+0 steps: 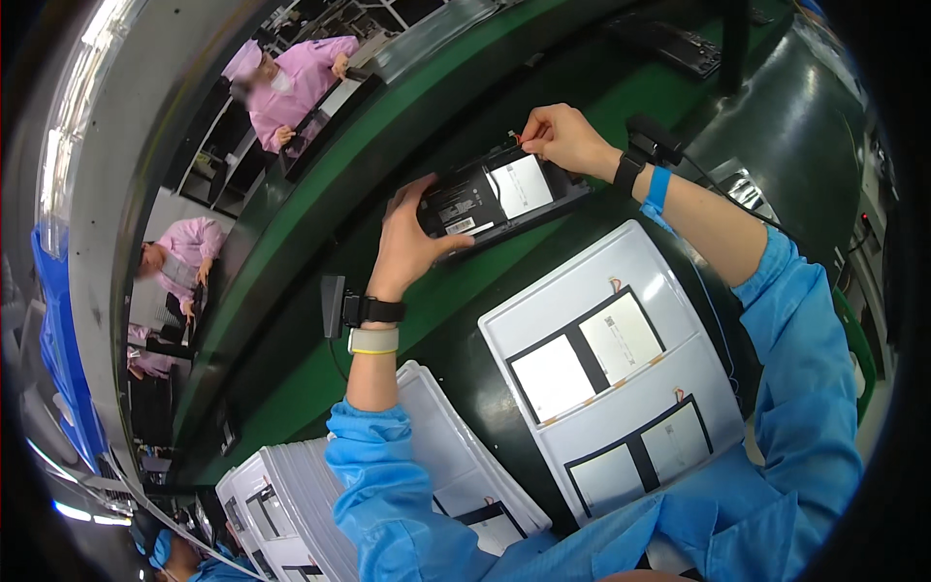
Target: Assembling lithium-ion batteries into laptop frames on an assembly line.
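A long black casing [504, 232] lies tilted on the green work surface. Inside it sit a black panel with a printed label [454, 206] and a silver battery cell [524, 187]. My left hand [407, 238] grips the casing's left end, thumb along the near edge and fingers at the far side. At the far right corner, my right hand [567, 141] pinches a thin red wire lead [517, 139] between thumb and fingertips. The fingers partly hide the lead's end.
Near me stands a white tray [514, 325] with flat battery packs [621, 339]. Stacked white trays [320, 485] are at the lower left. A green belt [320, 335] runs past, with black parts [679, 48] far right. Two people in pink [305, 73] work across the line.
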The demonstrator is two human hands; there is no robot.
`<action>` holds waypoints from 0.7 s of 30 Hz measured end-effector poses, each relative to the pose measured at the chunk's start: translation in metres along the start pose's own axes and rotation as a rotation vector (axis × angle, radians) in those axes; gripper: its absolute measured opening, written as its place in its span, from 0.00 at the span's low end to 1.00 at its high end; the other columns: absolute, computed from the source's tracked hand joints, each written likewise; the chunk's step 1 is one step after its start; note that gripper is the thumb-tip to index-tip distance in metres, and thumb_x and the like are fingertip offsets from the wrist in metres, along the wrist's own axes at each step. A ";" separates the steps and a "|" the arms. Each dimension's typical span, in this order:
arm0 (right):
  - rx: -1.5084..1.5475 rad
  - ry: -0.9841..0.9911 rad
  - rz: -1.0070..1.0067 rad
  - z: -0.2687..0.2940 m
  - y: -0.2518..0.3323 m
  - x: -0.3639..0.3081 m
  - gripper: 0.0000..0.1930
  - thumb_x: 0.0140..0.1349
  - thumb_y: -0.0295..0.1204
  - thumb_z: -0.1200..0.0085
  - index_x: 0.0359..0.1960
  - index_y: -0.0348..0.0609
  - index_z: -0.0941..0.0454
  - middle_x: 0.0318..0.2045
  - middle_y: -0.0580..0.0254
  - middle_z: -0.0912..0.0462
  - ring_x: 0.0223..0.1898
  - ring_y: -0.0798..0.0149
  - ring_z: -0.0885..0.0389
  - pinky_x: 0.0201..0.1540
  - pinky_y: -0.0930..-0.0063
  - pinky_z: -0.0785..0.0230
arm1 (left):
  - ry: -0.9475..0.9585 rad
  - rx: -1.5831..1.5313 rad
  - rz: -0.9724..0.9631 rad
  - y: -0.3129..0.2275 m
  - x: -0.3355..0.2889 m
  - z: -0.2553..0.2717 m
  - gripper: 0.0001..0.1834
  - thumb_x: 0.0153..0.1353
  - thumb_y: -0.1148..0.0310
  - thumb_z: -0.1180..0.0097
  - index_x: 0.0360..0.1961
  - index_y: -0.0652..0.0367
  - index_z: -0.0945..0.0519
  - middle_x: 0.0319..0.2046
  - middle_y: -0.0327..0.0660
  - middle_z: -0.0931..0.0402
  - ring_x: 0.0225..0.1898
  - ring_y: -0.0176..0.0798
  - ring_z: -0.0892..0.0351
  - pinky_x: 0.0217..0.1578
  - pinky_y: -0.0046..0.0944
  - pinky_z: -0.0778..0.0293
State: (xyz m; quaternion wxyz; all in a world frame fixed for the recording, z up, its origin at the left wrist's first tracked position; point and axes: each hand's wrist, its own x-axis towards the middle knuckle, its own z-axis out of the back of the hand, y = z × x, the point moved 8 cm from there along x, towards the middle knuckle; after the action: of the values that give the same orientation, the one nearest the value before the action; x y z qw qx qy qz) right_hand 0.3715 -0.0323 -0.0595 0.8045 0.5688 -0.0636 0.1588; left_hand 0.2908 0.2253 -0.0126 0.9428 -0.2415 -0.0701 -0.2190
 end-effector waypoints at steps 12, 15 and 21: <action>-0.127 0.084 0.000 -0.014 0.000 0.007 0.07 0.58 0.23 0.33 0.35 0.32 0.13 0.31 0.52 0.11 0.35 0.63 0.11 0.41 0.70 0.20 | 0.030 0.022 -0.109 0.018 -0.008 -0.022 0.67 0.34 0.63 0.14 0.77 0.60 0.41 0.74 0.54 0.38 0.75 0.55 0.40 0.74 0.48 0.40; -0.149 0.065 0.019 -0.015 -0.001 -0.002 0.08 0.58 0.25 0.32 0.36 0.32 0.14 0.31 0.52 0.11 0.34 0.60 0.11 0.42 0.69 0.20 | 0.061 -0.042 -0.108 0.019 -0.009 -0.025 0.64 0.35 0.65 0.16 0.75 0.60 0.39 0.72 0.54 0.35 0.73 0.55 0.36 0.73 0.47 0.39; -0.343 0.205 0.099 -0.029 0.001 -0.022 0.24 0.58 0.36 0.27 0.50 0.34 0.22 0.57 0.44 0.21 0.58 0.54 0.19 0.56 0.66 0.24 | 0.143 -0.047 -0.040 0.022 -0.011 -0.029 0.57 0.39 0.68 0.18 0.73 0.61 0.35 0.69 0.56 0.32 0.71 0.57 0.33 0.72 0.48 0.36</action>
State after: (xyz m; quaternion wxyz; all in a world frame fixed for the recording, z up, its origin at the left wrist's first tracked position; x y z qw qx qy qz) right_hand 0.3483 -0.0094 -0.0749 0.8831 0.4005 -0.0355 0.2420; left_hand 0.2920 0.2327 -0.0503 0.9349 -0.2458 -0.0024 -0.2558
